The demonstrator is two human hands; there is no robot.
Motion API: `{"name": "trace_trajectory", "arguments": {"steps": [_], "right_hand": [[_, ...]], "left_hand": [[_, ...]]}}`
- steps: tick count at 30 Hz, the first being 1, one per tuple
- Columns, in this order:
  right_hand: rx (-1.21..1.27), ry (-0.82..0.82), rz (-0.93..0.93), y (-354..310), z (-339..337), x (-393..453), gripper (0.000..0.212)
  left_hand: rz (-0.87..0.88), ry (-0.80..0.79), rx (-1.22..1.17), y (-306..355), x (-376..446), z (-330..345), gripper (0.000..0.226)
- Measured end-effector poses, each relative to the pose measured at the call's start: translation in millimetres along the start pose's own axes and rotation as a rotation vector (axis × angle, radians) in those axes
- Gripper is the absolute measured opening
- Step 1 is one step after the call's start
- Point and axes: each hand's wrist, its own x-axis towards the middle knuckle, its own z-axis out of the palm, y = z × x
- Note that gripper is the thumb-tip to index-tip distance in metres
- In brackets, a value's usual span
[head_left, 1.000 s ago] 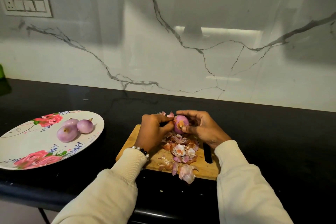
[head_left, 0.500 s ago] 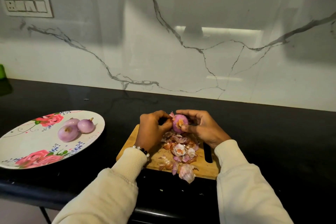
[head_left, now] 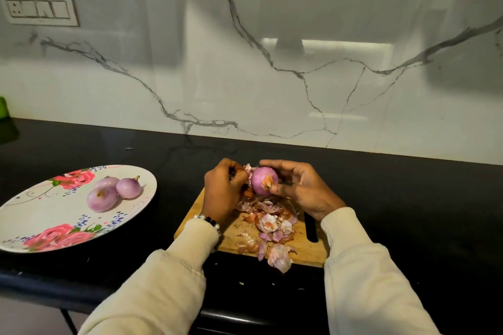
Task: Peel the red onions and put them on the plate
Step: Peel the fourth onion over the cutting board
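Since the earlier frame, the left hand (head_left: pixel 221 193) has drawn slightly back from the red onion (head_left: pixel 263 181), its curled fingers pinching a strip of skin (head_left: pixel 248 169) at the bulb's far left side. Fingers and thumb of the right hand (head_left: pixel 300 188) curl round the onion, holding it above the far edge of the cutting board (head_left: pixel 304 249). Loose peels (head_left: pixel 270 226) litter the board (one hangs over its near edge). Three peeled onions (head_left: pixel 114 190) sit together on the floral plate (head_left: pixel 40 212) near the worktop's (head_left: pixel 408 198) left front edge.
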Motion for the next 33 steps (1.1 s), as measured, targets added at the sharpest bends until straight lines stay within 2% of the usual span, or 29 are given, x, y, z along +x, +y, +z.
{"name": "trace_trajectory", "arguments": {"steps": [6, 12, 18, 20, 24, 27, 33], "right_hand": [[0.112, -0.029, -0.004, 0.7, -1.7, -0.5, 0.047], [0.252, -0.017, 0.027, 1.9, -2.5, 0.9, 0.045], [0.266, 0.021, 0.031, 3.0, -4.9, 1.2, 0.042], [0.237, 0.002, 0.032, 4.4, -5.2, 1.5, 0.042], [0.248, -0.029, 0.041, 4.4, -4.8, 1.0, 0.041], [0.294, -0.036, 0.034, 1.7, -3.8, -0.8, 0.044], [0.274, -0.070, 0.023, -1.2, -2.7, -1.1, 0.058]], "left_hand": [[-0.148, -0.036, -0.140, -2.1, 1.0, 0.4, 0.007], [-0.179, -0.072, -0.188, -0.5, 1.0, 0.2, 0.008], [-0.314, -0.095, -0.539, 11.5, -2.7, -2.2, 0.020], [-0.314, -0.155, -0.633, 12.8, -3.5, -3.3, 0.025], [-0.281, -0.277, -0.678, 16.5, -8.8, -4.6, 0.024], [-0.330, -0.232, -0.713, 15.4, -8.6, -4.9, 0.015], [-0.362, -0.204, -0.680, 13.3, -5.5, -5.4, 0.014]]}}
